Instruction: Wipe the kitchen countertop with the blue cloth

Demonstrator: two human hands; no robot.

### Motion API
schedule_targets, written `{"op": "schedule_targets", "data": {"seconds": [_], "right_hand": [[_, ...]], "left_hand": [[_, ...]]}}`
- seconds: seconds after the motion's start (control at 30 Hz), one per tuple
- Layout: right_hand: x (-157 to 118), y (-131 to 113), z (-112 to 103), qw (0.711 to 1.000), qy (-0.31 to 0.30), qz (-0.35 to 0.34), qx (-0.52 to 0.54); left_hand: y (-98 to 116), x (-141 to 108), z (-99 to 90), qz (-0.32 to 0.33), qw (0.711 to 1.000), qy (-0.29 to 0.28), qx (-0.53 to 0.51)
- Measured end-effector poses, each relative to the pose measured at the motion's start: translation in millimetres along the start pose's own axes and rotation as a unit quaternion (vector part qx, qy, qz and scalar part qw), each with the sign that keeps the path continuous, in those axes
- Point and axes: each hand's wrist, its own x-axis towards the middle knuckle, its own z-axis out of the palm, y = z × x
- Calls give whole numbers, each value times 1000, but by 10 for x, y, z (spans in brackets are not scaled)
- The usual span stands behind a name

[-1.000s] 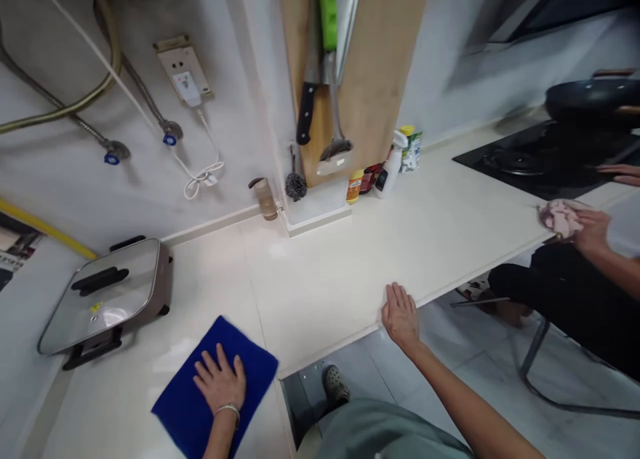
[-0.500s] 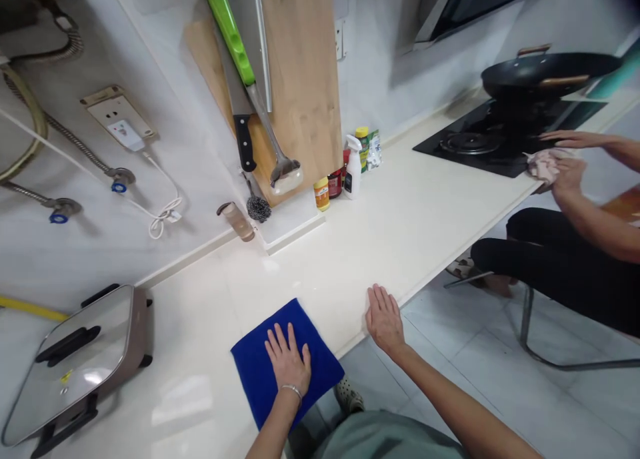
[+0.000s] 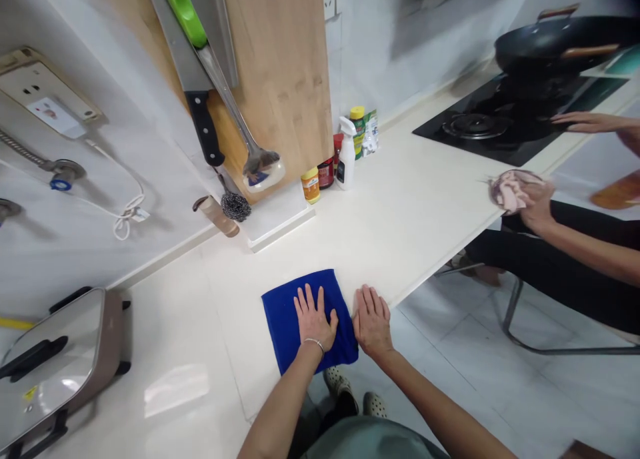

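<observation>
While left hand (image 3: 317, 325) touches cloth (image 3: 283, 312), lidded pan (image 3: 83, 355) leftward, spray bottle (image 3: 347, 164) beyond

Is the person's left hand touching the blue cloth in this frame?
Touching. The head view shows the left hand flat on the blue cloth, palm down, with its fingers spread over the fabric.

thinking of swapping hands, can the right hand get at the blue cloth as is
Likely yes: the right hand rests on the counter close beside the blue cloth, with nothing visible between them. The left hand lies on the cloth's middle but leaves that side uncovered.
</observation>
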Motion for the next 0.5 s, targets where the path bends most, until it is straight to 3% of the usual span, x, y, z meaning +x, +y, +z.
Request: {"op": "schedule_targets", "data": {"seconds": [0.17, 0.27, 0.37, 0.5], "right_hand": [[18, 18, 15, 1000, 6, -10, -3], [20, 35, 13, 1000, 15, -19, -1], [10, 51, -7, 1000, 14, -27, -2], [-11, 94, -26, 999, 9, -39, 8]], "left_hand": [[116, 345, 41, -7, 1000, 5, -5], [127, 397, 9, -6, 1000, 0, -4], [52, 284, -72, 3, 1000, -14, 3], [-169, -78, -190, 21, 1000, -7, 22]]}}
